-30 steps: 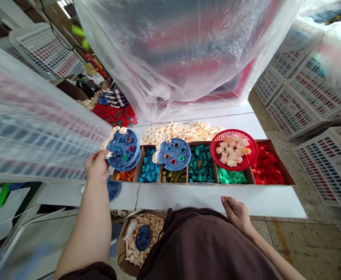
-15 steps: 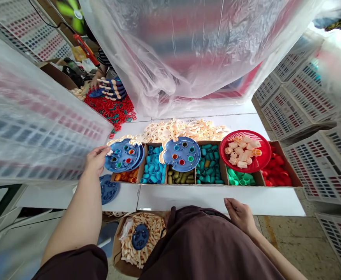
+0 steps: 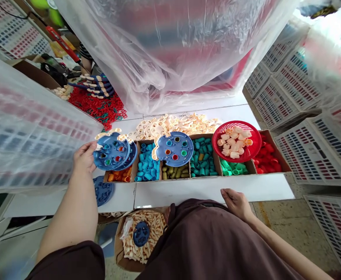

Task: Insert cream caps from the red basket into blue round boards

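Round blue plastic disc [image 3: 110, 152] set with coloured caps, gripped at its rim by the curled fingers [image 3: 90, 146] of the left hand [image 3: 84, 158], over the left end of the brown cardboard compartment tray [image 3: 176, 178], far from the open right hand [image 3: 237, 204], which rests on the white table [image 3: 188, 192].

Left hand [image 3: 84, 157]: holds a stack of blue plastic discs [image 3: 110, 151], coloured pieces set in their holes, over a divided cardboard tray [image 3: 205, 175]. Right hand [image 3: 237, 204]: rests on the white counter [image 3: 205, 196]. Tray: orange, blue, olive, teal, green and red plastic pieces; a red plate [image 3: 253, 134] of cream pieces; a second blue disc [image 3: 174, 149].
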Motion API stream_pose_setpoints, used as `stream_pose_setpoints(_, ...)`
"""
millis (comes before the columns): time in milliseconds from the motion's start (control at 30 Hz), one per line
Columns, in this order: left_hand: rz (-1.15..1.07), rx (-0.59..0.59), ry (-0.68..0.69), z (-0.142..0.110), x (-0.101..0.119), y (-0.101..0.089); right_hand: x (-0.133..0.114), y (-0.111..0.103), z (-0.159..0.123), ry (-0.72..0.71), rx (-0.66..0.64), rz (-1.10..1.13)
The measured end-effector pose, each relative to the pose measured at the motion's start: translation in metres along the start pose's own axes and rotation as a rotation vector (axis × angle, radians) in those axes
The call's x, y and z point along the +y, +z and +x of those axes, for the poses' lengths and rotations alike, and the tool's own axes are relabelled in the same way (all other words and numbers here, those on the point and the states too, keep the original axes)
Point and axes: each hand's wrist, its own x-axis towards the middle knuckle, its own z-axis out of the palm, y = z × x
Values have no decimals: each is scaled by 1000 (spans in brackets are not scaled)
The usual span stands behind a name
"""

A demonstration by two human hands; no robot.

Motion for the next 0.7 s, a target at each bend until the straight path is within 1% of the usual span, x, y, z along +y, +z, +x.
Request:
stream_pose_setpoints(100, -7, 52, -38, 0, -3, 1, 2, -5, 1, 4, -7, -13)
stream_pose_setpoints(300, 75, 67, -67, -10, -10, 10, 5, -5, 1, 2, -24, -24)
stream_pose_setpoints(400, 142, 98, -19, -9, -5, 15, 8, -3, 1, -2, -32, -15)
stream_pose_setpoints(500, 166, 120, 108, -13, 17, 27, 12, -1, 2, -9, -29, -4)
stream_pose_setpoints(533, 159, 129, 175, -21, 29, 33, 13, -1, 2, -13, -26, -3)
stream_pose_setpoints(567, 144, 135, 251, -35, 42, 41, 14, 0, 2, -18, -24, -2)
stream_pose_setpoints(600, 121, 134, 334, -56, 55, 49, 14, 0, 3, -25, -25, -2)
stream_pose_setpoints(633, 95, 107, 421, -83, 69, 58, 15, 2, 4, -35, -28, -2)
stream_pose_setpoints(667, 68, 58, 498, -116, 81, 66, 15, 3, 4, -47, -36, -1)
stream_pose_setpoints(700, 41, -25, 578, -154, 92, 74, 15, 4, 5, -60, -44, 2)
